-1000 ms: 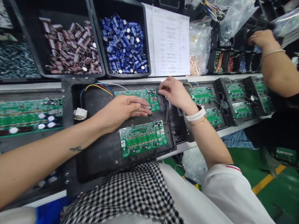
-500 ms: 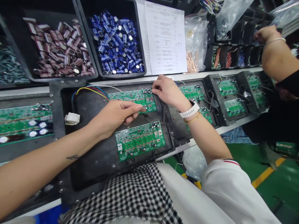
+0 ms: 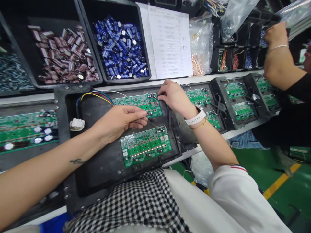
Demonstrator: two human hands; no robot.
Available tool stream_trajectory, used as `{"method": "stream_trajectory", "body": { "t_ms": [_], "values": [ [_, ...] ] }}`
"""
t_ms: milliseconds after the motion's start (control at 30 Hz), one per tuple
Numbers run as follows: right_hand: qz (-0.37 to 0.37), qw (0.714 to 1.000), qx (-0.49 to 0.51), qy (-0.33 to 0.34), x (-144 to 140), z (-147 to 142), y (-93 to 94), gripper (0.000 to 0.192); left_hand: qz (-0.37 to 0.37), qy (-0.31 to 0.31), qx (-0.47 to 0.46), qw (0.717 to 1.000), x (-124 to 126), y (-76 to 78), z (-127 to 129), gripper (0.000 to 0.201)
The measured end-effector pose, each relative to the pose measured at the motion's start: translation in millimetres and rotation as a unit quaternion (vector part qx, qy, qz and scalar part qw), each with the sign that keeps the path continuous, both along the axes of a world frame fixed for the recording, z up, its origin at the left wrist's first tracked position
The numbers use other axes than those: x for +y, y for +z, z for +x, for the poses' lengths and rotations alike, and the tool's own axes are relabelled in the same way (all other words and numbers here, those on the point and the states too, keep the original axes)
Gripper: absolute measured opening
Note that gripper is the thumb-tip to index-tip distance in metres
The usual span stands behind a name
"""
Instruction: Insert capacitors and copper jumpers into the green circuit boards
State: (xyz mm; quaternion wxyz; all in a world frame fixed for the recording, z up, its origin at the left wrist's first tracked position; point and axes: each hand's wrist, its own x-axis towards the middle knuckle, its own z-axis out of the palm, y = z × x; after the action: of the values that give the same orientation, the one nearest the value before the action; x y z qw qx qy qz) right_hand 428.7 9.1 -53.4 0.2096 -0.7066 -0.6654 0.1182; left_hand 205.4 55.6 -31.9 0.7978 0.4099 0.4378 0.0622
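Note:
The upper green circuit board [image 3: 154,106] lies in a black tray [image 3: 102,168], partly hidden under my hands. Over its lower edge, my left hand [image 3: 121,121] has thumb and forefinger pinched together; anything between them is too small to name. My right hand [image 3: 173,97] is at the board's right end, thumb and fingers pressed together near small black components. What those fingers hold, if anything, is hidden. Closer to my body sits a lower green circuit board [image 3: 145,145], with a thin copper-coloured strip along it.
Behind the tray stand bins of brown capacitors [image 3: 69,55] and blue capacitors [image 3: 121,48], beside a printed sheet [image 3: 170,45]. A white connector [image 3: 77,124] lies at the tray's left. More trays with boards [image 3: 243,110] line the right, where a co-worker's arm [image 3: 279,61] reaches over small bins.
My left fingertips have drawn back slightly to the left, while my right hand stays at the board's end. The co-worker's arm has shifted left, and the view has moved a little.

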Motion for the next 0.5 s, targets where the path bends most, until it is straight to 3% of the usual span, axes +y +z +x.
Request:
{"method": "stream_trajectory", "body": {
  "t_ms": [100, 200, 267, 367, 433, 500],
  "values": [
    [0.012, 0.991, 0.134, 0.017, -20.4, -17.8, 16.8, 0.012, -0.010, 0.012, -0.018, 1.000, 1.9, -1.5, -3.0, 0.010],
    [-0.004, 0.952, 0.302, 0.039, -41.7, -42.7, 27.4, 0.013, -0.008, -0.006, -0.053, 0.999, -6.4, 0.9, -5.1, 0.016],
    [0.006, 0.936, 0.350, 0.023, -51.2, -57.2, 29.7, 0.012, -0.003, -0.025, -0.064, 0.998, -13.0, 3.5, -6.5, 0.020],
    [0.039, 0.942, 0.333, 0.012, -61.4, -68.2, 31.6, 0.008, 0.032, -0.046, -0.035, 0.998, -4.7, 10.6, -20.4, 0.021],
    [0.060, 0.964, 0.257, 0.021, -71.2, -65.6, 32.6, 0.007, 0.119, -0.017, 0.021, 0.992, 21.6, 21.1, -45.0, 0.021],
    [0.066, 0.985, 0.153, 0.037, -85.1, -56.2, 31.2, 0.010, 0.253, 0.064, 0.082, 0.962, 63.2, 34.4, -77.9, 0.029]
  ]
}}
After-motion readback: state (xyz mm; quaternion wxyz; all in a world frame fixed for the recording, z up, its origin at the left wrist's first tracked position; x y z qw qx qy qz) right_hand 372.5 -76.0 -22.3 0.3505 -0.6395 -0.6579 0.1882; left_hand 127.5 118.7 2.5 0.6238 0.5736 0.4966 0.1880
